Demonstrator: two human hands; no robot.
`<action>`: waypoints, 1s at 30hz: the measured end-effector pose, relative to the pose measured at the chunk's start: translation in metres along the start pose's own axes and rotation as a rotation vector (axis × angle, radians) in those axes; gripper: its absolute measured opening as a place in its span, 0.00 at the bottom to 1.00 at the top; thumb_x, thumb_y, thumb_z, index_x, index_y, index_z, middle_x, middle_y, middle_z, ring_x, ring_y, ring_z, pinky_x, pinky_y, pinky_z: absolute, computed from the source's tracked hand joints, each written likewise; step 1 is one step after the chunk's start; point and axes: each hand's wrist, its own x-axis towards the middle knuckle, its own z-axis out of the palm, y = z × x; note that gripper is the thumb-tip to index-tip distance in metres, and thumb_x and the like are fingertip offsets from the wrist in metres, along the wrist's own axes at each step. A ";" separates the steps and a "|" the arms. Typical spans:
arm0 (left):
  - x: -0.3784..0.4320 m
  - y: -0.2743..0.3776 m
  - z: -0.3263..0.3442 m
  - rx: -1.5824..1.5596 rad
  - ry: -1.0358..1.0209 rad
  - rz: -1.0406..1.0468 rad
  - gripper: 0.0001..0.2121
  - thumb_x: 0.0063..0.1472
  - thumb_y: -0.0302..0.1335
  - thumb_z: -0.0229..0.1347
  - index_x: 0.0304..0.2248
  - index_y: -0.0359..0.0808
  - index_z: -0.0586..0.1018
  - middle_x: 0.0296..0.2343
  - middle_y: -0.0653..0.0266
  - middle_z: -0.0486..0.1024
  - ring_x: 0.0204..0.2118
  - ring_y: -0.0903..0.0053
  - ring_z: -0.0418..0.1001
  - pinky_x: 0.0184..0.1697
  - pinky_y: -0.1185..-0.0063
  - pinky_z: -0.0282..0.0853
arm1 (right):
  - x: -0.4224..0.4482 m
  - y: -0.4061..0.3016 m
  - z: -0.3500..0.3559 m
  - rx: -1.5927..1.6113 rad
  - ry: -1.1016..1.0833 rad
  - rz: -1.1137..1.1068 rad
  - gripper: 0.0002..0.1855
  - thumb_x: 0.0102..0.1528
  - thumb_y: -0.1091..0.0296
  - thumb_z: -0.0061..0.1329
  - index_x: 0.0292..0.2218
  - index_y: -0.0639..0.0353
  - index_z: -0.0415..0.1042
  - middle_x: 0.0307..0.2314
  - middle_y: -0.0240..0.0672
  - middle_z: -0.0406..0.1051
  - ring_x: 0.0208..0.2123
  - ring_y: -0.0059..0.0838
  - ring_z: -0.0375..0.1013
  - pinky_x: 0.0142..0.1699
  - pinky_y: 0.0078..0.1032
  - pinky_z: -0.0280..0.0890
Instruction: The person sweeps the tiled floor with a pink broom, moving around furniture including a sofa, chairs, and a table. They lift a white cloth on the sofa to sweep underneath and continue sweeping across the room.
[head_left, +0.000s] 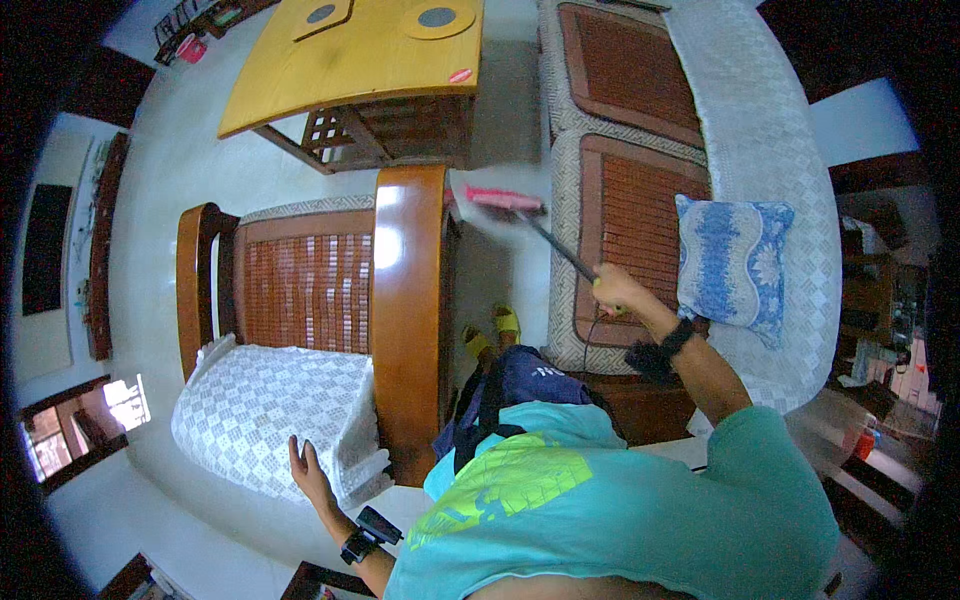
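Note:
My right hand (613, 289) grips the dark handle (559, 246) of a long-handled floor tool, seemingly a broom. Its pink head (501, 199) is low over the floor, between the armchair and the sofa; pale motion blur around it hides the bristles. Nothing is in my left hand (306, 463), whose fingers are apart. That hand hovers over or near the white lace cover (277, 405) on the armchair's back; contact cannot be told. Yellow slippers (507, 321) are on my feet in the narrow gap.
The armchair's broad wooden armrest (409, 300) borders the gap on the left. Along the right runs a sofa with a brown slatted seat mat (651, 225) and a blue-and-white pillow (731, 262). A yellow-topped wooden table (375, 60) stands ahead.

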 end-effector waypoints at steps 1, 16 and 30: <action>-0.007 0.000 -0.003 0.019 0.019 -0.017 0.21 0.53 0.28 0.44 0.44 0.28 0.56 0.44 0.55 0.56 0.43 0.73 0.58 0.44 0.81 0.53 | 0.015 -0.005 -0.001 0.015 0.108 -0.140 0.07 0.33 0.75 0.38 0.11 0.68 0.65 0.08 0.43 0.64 0.11 0.33 0.65 0.18 0.27 0.61; -0.046 -0.095 -0.122 0.607 -0.079 0.112 0.25 0.49 0.32 0.48 0.46 0.33 0.55 0.47 0.54 0.48 0.51 0.66 0.44 0.50 0.74 0.41 | 0.086 0.046 0.168 -0.090 -0.016 0.181 0.07 0.40 0.78 0.35 0.22 0.74 0.52 0.12 0.46 0.62 0.16 0.34 0.65 0.18 0.28 0.59; -0.019 -0.168 -0.127 0.857 -0.180 0.408 0.43 0.38 0.47 0.53 0.49 0.39 0.43 0.50 0.54 0.34 0.51 0.52 0.31 0.46 0.55 0.34 | -0.143 0.058 0.380 -0.115 -0.094 0.250 0.13 0.40 0.80 0.33 0.30 0.79 0.55 0.15 0.48 0.64 0.14 0.31 0.66 0.16 0.27 0.59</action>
